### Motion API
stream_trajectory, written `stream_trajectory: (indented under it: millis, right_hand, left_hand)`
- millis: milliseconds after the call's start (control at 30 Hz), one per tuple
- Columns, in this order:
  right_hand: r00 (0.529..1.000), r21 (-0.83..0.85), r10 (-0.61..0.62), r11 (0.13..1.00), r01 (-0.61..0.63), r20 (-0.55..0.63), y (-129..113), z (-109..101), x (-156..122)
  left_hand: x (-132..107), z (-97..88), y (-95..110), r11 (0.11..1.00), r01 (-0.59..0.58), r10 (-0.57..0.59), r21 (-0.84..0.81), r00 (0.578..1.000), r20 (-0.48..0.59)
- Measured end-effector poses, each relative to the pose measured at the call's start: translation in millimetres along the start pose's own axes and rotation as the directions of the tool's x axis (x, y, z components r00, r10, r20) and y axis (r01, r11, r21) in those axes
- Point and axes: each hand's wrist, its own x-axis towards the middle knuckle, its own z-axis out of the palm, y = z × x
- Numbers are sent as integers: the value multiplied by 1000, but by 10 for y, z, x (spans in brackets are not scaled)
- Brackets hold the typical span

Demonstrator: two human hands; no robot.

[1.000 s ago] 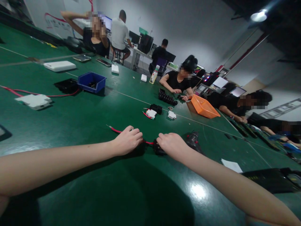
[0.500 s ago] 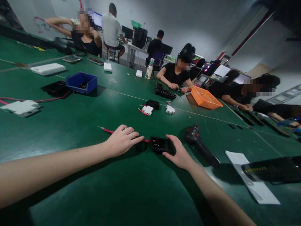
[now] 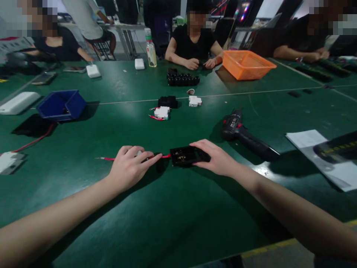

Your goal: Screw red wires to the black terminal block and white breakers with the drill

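My right hand (image 3: pixel 216 158) grips the right end of a small open black plastic box (image 3: pixel 182 156), thumb and fingers on opposite sides. Brassy metal parts show inside the box. A red wire (image 3: pixel 166 156) runs from its left end beneath my left hand (image 3: pixel 132 163). My left hand is closed over that wire, with the index finger stretched along it toward the box. Beyond the hand, the wire's bare tip sticks out to the left. Something pale shows between the left fingers, too covered to name. A black cordless screwdriver (image 3: pixel 248 136) lies to the right of the box.
White breaker-like modules (image 3: pixel 161 112) with red leads lie ahead. Farther off are a row of black parts (image 3: pixel 182 79), an orange basket (image 3: pixel 248 65) and a bottle (image 3: pixel 151 50). A blue bin (image 3: pixel 61 106) stands left, papers (image 3: pixel 312 141) right. Co-workers sit across the green table.
The camera view has tipped down and turned, so the table fills more of it. My right hand has closed farther around the black box. My left hand stays over the red wire.
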Motion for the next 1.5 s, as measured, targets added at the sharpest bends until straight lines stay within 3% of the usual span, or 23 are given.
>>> stream_trajectory:
  millis: [267,400,467,600,700,800,867,1133,1500]
  right_hand:
    - [1000,-101,14,995,-12,20,-53,-47,-40]
    - [996,-262,-48,963,65,71,-8,-313,-102]
    - [999,-349,-29,936,42,41,45,-490,-138]
    - [972,-560,150,797,-226,-179,214,-739,-195]
    - [878,-598,340,643,-479,-338,364,-766,-215]
    - [801,-582,485,556,-593,-351,468,-722,-214]
    - [786,-588,510,533,-608,-350,495,-704,-208]
    - [813,-621,501,544,-564,-299,478,-746,-220]
    - [804,-641,505,511,-573,-315,508,-736,-213]
  left_hand:
    - [16,-1,16,1000,15,-15,-19,1000,25]
    - [14,3,6,1000,7,-7,-28,1000,18]
    - [12,0,3,1000,2,-1,-26,1000,23]
    - [16,-17,7,1000,-20,20,15,999,31]
    - [15,-22,14,1000,-23,23,21,999,22]
    - [5,-16,14,1000,-13,12,20,1000,18]
    - [-2,-13,11,1000,-14,14,23,1000,15]
    - [2,-31,16,1000,-19,20,17,1000,-15]
    - [-19,-10,13,1000,-3,2,-16,1000,-22]
